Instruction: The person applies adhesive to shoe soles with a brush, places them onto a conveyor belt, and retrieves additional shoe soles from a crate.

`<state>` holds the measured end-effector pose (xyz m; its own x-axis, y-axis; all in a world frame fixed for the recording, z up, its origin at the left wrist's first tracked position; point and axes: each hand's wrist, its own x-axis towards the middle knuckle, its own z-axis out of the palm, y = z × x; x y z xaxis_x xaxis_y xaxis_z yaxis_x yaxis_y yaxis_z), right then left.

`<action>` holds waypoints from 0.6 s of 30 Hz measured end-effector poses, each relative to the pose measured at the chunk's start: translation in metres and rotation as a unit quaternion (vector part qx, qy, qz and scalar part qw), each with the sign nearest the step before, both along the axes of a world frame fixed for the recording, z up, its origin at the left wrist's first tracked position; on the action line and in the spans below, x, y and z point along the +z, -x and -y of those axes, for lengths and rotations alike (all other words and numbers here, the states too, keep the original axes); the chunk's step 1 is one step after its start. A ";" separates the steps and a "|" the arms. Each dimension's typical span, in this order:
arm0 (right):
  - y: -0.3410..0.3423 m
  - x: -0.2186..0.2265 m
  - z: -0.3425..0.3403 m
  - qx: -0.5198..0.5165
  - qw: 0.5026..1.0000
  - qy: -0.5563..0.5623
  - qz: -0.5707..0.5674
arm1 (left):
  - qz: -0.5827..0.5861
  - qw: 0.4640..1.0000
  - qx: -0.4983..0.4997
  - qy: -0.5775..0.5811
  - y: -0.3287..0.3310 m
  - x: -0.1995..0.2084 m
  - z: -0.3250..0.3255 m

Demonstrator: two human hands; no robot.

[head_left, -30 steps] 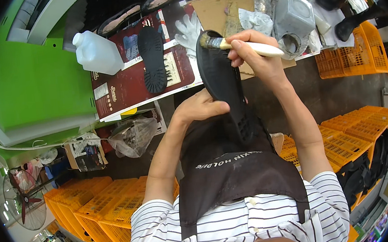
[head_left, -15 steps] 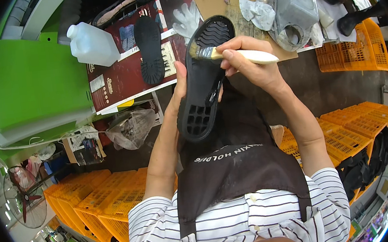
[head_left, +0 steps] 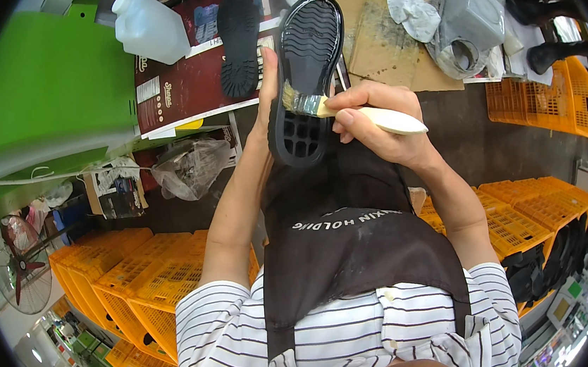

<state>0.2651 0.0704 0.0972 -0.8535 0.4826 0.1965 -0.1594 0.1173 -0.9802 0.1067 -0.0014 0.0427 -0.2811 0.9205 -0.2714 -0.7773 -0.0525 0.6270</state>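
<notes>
A black shoe sole (head_left: 306,55) is held up in front of me, its inner face with wavy ridges and square hollows turned to view. Wet gloss shows along its rim at the far end. My left hand (head_left: 269,90) grips the sole from the left side; most of its fingers are hidden behind it. In my right hand (head_left: 383,117) is a paintbrush (head_left: 390,120) with a pale handle, pinched between thumb and fingers. Its bristles touch the sole's left edge, just above the square hollows. A second black sole (head_left: 238,44) lies on the cardboard, left of the held one.
A white plastic jug (head_left: 150,29) stands on the dark red cardboard (head_left: 176,99). At the right sit a cloudy plastic container (head_left: 470,14) and a crumpled white tissue (head_left: 414,15). Orange crates (head_left: 160,267) stand on both sides, and a fan (head_left: 22,265) is at the left.
The brush has travelled down the sole's left edge, from the ridged part toward the square hollows. The sole has been raised and turned more upright. My view has shifted slightly.
</notes>
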 end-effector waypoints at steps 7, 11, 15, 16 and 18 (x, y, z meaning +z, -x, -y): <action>-0.004 0.013 0.007 0.018 1.000 0.017 0.013 | -0.001 0.999 -0.010 -0.039 0.010 -0.006 0.000; -0.006 0.022 0.005 0.031 0.999 0.022 -0.013 | 0.019 1.000 0.000 -0.024 0.007 0.008 0.003; -0.007 0.036 0.000 0.059 0.997 0.045 0.000 | 0.098 0.995 -0.028 -0.015 0.005 0.012 0.007; -0.008 0.039 -0.002 0.066 0.997 0.043 0.002 | 0.124 0.991 -0.038 -0.018 0.003 0.011 0.007; -0.008 0.044 -0.003 0.075 0.995 0.063 0.001 | 0.131 0.990 -0.052 0.028 -0.001 0.016 0.010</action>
<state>0.2728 0.0738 0.1408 -0.9182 0.3703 0.1408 -0.1641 -0.0319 -0.9859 0.1074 -0.0112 0.0583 -0.0996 0.9220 -0.3742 -0.9131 0.0647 0.4026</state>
